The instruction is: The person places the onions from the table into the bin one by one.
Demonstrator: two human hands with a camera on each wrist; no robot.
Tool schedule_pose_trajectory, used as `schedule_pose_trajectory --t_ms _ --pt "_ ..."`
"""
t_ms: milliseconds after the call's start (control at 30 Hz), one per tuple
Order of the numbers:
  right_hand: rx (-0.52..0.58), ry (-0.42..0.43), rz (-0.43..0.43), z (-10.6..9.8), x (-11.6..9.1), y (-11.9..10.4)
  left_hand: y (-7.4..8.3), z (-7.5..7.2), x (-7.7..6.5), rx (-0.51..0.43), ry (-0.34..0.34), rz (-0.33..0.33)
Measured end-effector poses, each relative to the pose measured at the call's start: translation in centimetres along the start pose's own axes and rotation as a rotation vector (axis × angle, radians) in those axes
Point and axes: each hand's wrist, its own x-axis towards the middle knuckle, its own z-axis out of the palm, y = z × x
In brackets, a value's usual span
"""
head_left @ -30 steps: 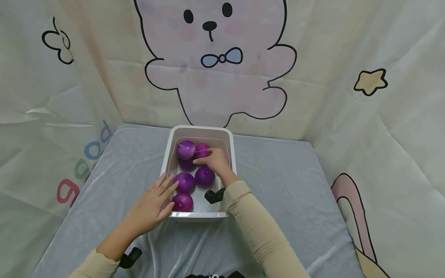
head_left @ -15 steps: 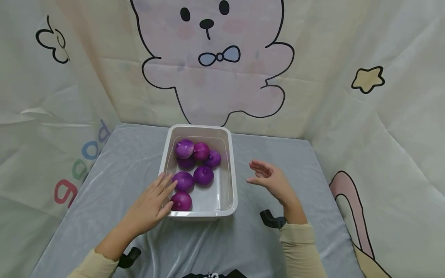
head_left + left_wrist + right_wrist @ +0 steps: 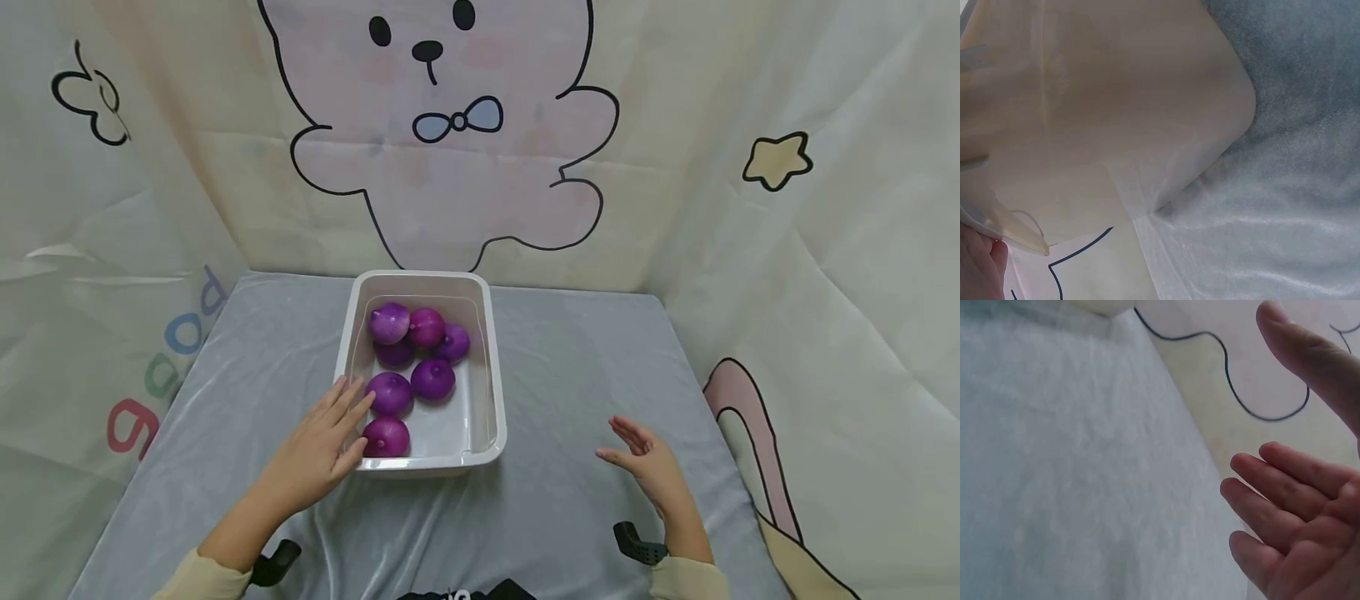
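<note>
Several purple onions (image 3: 432, 380) lie in a white plastic bin (image 3: 491, 400), grouped along its left side and toward the back. My left hand (image 3: 315, 450) rests on the bin's left rim near the front, fingers extended beside the nearest onions. In the left wrist view the bin's outer wall (image 3: 1116, 94) fills much of the picture, and only a bit of the hand (image 3: 979, 265) shows at the lower left. Off to the right of the bin, my right hand (image 3: 656, 475) is held above the cloth with nothing in it; its palm and spread thumb show in the right wrist view.
A grey-blue cloth (image 3: 570, 358) covers the table. Behind it hangs a pale curtain (image 3: 675, 125) printed with a bear, and similar curtains stand at both sides. A black object (image 3: 480, 592) shows at the bottom edge.
My right hand has left the onion at the back right of the bin and moved right and toward me, empty. The left hand has stayed at the rim.
</note>
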Motion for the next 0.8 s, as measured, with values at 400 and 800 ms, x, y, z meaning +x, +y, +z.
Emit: schedule_pose_trajectory --t_ms 400,800 --pt "-0.031 -0.013 0.088 -0.5 -0.7 4.2 -0.3 -0.7 -0.8 -0.019 0.014 -0.033" --pt "-0.02 0.011 0.051 -1.8 2.4 2.7 -1.5 -1.6 -0.2 -0.018 0.032 -0.045"
